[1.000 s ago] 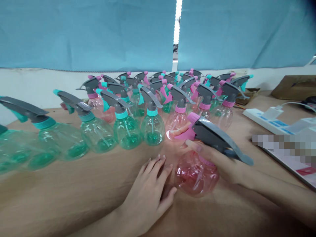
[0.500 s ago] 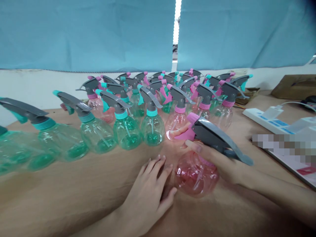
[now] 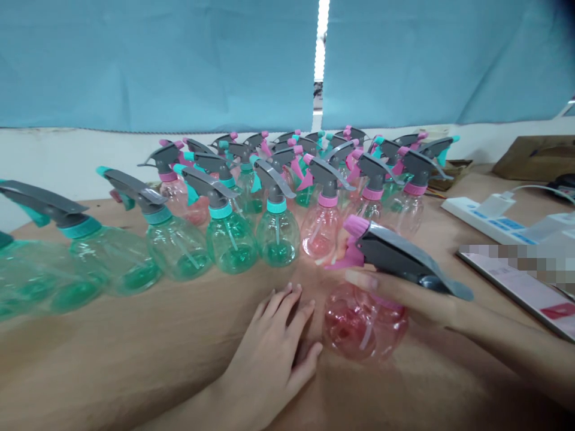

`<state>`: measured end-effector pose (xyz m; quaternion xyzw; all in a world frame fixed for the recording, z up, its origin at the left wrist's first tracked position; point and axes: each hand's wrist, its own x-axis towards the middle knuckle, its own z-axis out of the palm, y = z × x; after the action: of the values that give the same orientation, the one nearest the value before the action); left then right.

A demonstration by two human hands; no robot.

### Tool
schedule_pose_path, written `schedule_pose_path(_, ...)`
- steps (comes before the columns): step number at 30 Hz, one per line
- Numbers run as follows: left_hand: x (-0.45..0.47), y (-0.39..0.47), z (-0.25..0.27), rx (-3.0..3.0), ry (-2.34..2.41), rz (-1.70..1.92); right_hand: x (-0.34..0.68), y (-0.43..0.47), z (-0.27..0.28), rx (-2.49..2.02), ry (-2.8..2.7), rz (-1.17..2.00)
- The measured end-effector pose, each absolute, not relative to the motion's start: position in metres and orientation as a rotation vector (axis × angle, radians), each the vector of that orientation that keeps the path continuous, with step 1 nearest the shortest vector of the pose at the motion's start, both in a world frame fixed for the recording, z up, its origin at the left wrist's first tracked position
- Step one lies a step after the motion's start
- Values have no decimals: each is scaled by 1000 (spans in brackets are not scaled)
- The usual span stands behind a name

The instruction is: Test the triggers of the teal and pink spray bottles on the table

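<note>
At the near right, my right hand (image 3: 395,293) is wrapped round the neck of a pink spray bottle (image 3: 363,323). This bottle has a clear pink round body, a grey top lever and a pink nozzle and trigger pointing left. My fingers behind the neck are partly hidden. Just left of the bottle, my left hand (image 3: 278,341) lies palm down on the wooden table (image 3: 148,365), fingers apart, holding nothing. Beyond it stand a green spray bottle (image 3: 278,236) with a turquoise collar and another pink spray bottle (image 3: 320,230).
Several green spray bottles (image 3: 179,245) line the left side, with mixed pink and green ones crowded behind. On the right lie a white power strip (image 3: 485,215) with plugs and a flat phone-like device (image 3: 503,281). A brown cardboard box (image 3: 534,157) sits at the back right.
My right hand and the pink spray bottle have shifted slightly right. The index finger, earlier stretched along the trigger, now shows less. My left hand has stayed put.
</note>
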<state>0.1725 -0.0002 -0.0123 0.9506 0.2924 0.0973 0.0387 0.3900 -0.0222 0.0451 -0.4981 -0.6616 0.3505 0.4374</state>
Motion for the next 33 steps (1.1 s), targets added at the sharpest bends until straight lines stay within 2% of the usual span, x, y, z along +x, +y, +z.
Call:
schedule_pose_path(10,172,0,-14,2905,895,311,384,-23,57,-1262,-1588,856)
schedule_pose_path(20,172,-1,-14,2890,899,306,393,-25,36,-1347,-1569,975)
schedule_pose_path(33,173,-2,-14,2891,902,342,388,-26,43,-1308,-1575,887)
